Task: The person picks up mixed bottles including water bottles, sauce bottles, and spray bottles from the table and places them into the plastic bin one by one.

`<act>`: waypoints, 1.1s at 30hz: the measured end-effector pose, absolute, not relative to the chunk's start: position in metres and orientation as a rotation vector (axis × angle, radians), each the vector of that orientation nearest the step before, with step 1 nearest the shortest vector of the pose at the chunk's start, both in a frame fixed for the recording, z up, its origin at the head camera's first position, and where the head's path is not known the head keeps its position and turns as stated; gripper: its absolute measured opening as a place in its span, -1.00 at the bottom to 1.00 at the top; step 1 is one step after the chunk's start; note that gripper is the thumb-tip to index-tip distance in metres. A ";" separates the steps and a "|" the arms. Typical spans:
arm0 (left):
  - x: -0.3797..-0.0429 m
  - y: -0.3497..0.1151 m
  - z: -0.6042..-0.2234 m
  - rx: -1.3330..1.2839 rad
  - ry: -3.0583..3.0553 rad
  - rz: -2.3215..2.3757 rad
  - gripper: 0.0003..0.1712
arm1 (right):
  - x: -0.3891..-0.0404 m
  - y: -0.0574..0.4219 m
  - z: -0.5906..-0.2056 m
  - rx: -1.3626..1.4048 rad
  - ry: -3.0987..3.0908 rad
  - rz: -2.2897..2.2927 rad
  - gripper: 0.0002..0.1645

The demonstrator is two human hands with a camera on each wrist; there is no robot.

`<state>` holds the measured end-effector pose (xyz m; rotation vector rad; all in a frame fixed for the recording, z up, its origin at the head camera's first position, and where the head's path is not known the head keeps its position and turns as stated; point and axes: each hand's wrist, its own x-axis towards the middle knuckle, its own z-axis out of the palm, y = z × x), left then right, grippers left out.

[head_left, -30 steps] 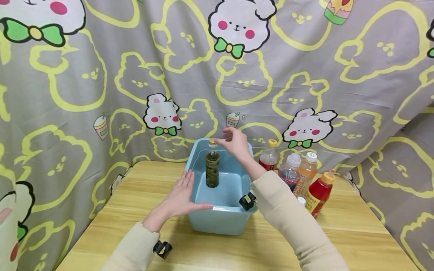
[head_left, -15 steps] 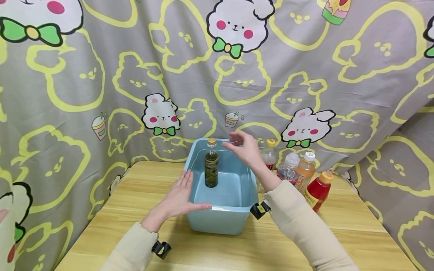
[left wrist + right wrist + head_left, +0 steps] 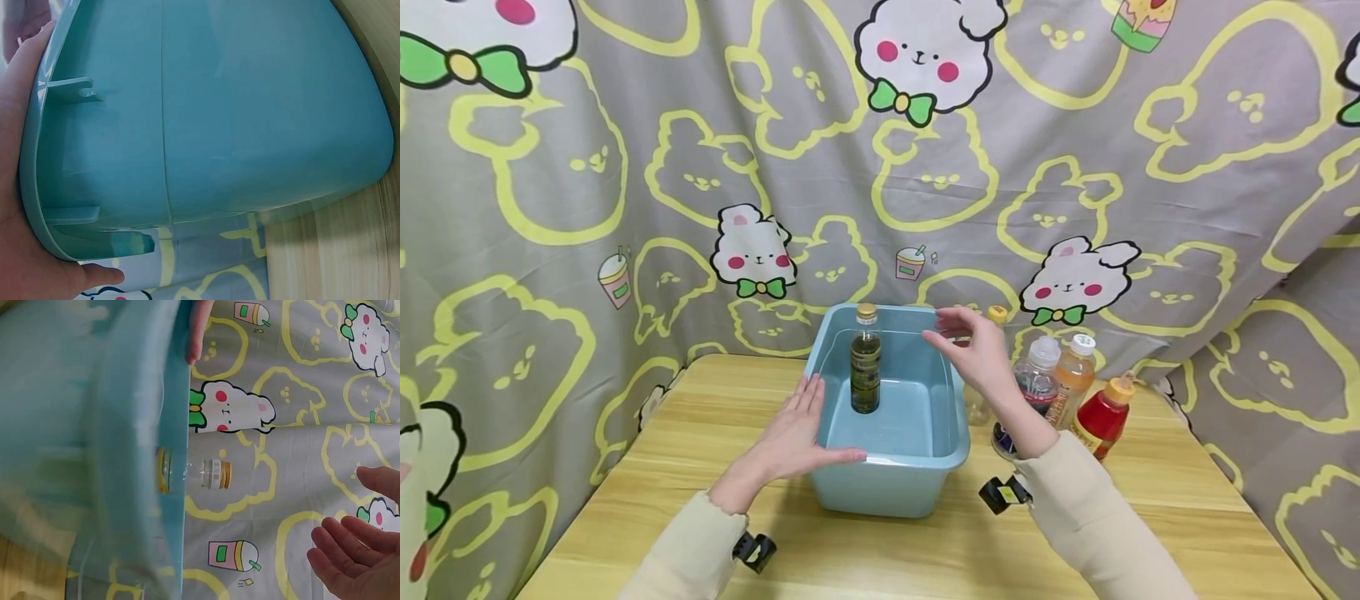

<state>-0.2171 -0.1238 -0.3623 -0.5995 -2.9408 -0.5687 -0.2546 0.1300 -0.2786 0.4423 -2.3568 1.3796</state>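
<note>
A light-blue plastic basin point(image 3: 883, 492) stands on the table in the head view. Inside it, left of the middle, a bottle of dark liquid point(image 3: 865, 375) with a gold cap stands upright. My left hand point(image 3: 792, 435) rests on the near-left corner of the basin's rim, fingers extended; the left wrist view shows the hand point(image 3: 25, 250) along that rim. Above the basin's right side hovers my right hand point(image 3: 983, 358), fingers loosely bent, holding nothing. In the right wrist view, this hand point(image 3: 356, 556) is apart from the bottle's neck point(image 3: 215, 474).
Right of the basin stand several bottles: a red squeeze bottle point(image 3: 1101, 419) with an orange cap, an orange drink bottle point(image 3: 1077, 367), a clear-capped bottle point(image 3: 1042, 354), and a yellow-capped one point(image 3: 997, 314) partly behind my right hand. A patterned curtain point(image 3: 835, 192) hangs behind the wooden table point(image 3: 700, 467).
My right hand has moved right and slightly down, away from the bottle's gold cap, leaving the bottle standing in the basin. The left hand stays on the rim.
</note>
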 end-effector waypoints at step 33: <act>-0.218 -0.125 -0.361 -0.610 -2.938 -0.553 0.37 | -0.218 0.181 -0.342 0.285 -2.277 1.379 -0.68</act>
